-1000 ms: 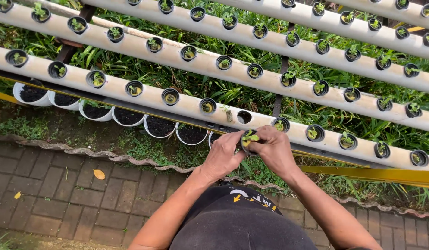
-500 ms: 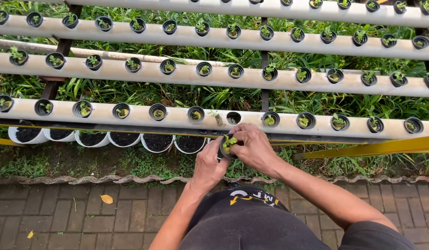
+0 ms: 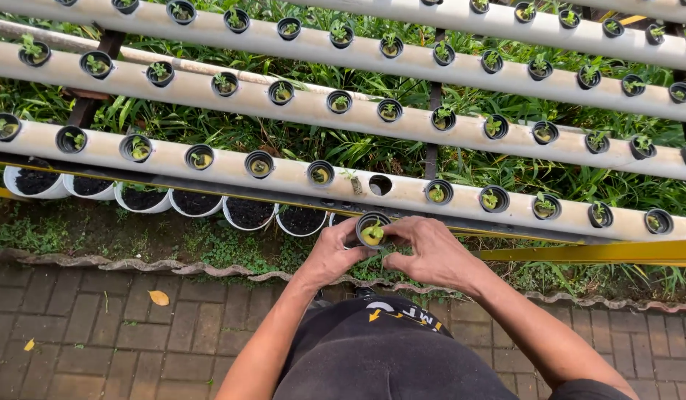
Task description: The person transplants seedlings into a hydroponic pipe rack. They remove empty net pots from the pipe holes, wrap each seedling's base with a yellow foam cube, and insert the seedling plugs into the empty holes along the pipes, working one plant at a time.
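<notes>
Both my hands closed on one small black plastic net cup [image 3: 372, 231] with a pale green seedling in it, held just in front of the nearest white plastic grow pipe [image 3: 232, 172]. My left hand [image 3: 332, 255] wrapped the cup from the side; my right hand [image 3: 426, 254] pinched its rim, fingers bent tight around it. The cup sat below and just beside the one empty round hole [image 3: 380, 184] in that pipe, apart from it and not yet seated.

As I judged it, the planting was nearly finished along this stretch: every other opening I could see in the near pipe already carried a cup, eleven of them, and only that single hole stood bare. The two pipes [image 3: 402, 111] behind looked full as well. Under the near pipe stood a row of white pots filled with dark soil [image 3: 144, 199]; I counted six plainly, a seventh partly hidden behind my left hand.
</notes>
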